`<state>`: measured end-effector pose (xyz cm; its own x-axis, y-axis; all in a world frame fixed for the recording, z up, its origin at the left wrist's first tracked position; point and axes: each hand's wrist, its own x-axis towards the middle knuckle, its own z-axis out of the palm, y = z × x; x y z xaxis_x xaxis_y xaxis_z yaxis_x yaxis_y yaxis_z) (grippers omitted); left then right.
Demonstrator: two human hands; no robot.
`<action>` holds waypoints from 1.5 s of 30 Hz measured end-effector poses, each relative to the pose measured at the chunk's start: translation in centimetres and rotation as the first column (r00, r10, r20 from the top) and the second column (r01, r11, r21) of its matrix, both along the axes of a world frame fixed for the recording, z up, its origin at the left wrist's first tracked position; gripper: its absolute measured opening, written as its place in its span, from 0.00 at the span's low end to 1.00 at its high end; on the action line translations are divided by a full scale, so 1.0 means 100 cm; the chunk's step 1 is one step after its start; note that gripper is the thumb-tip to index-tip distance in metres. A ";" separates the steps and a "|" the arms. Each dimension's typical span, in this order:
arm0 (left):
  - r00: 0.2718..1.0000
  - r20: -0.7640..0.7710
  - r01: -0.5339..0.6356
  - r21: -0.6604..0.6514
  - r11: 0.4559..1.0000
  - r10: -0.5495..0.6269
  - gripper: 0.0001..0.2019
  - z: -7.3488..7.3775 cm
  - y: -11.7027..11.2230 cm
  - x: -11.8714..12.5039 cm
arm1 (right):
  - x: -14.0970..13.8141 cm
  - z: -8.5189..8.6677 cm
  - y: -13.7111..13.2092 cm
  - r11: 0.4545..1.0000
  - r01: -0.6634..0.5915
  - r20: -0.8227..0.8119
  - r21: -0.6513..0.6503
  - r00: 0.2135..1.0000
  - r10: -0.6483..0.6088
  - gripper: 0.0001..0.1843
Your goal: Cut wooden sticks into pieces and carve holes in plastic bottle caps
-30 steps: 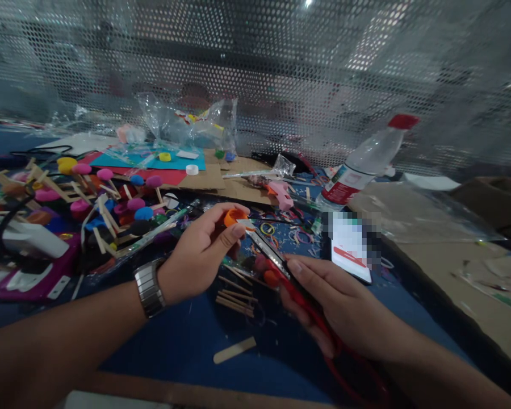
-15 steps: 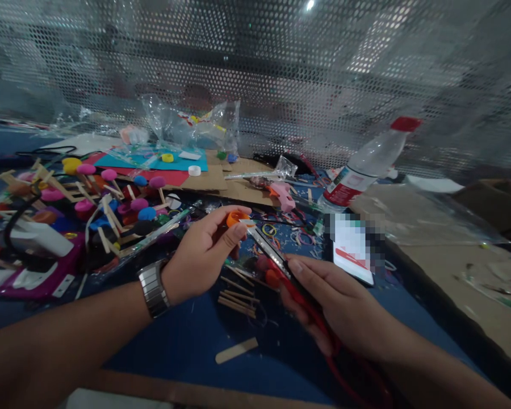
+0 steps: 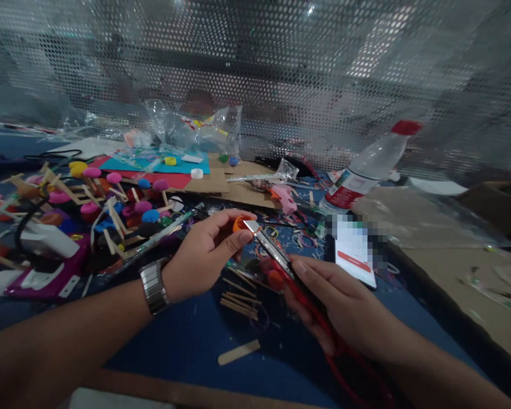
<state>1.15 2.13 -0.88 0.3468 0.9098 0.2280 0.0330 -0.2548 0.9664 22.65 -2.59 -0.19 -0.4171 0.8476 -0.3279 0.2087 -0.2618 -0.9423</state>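
Left hand [image 3: 202, 255] pinches a small round orange plastic cap [image 3: 237, 224] above the blue worktop [image 3: 183, 341] — decent room toward the brown front edge [image 3: 196, 389]. Right hand [image 3: 336, 289] grips a red-and-black cutter [image 3: 276, 253], metal blade [image 3: 251, 226] at the cap — looking brighter than half a second ago.

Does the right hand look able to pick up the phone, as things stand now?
Probably not at once: the right hand is closed around the knife, though the phone lies near it, apparently uncovered.
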 end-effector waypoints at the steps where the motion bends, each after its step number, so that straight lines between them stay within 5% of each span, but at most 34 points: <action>1: 1.000 -0.001 0.001 0.002 1.000 -0.001 0.17 0.000 0.000 0.000 | 0.000 0.000 0.000 1.000 -0.002 0.002 0.000 1.000 0.002 0.31; 15: 0.996 0.055 -0.062 -0.040 0.997 0.064 0.17 0.004 0.002 0.002 | 0.000 0.002 0.000 1.000 0.005 0.021 0.003 1.000 -0.005 0.29; 35: 0.997 -0.067 -0.028 0.018 0.999 0.029 0.17 0.000 0.003 0.000 | -0.002 0.000 0.000 1.000 -0.009 0.057 0.007 0.998 0.009 0.27; 45: 0.999 0.033 -0.035 -0.039 0.999 0.036 0.17 0.003 0.002 0.003 | -0.001 0.000 0.000 0.999 -0.017 0.026 0.029 1.000 0.017 0.29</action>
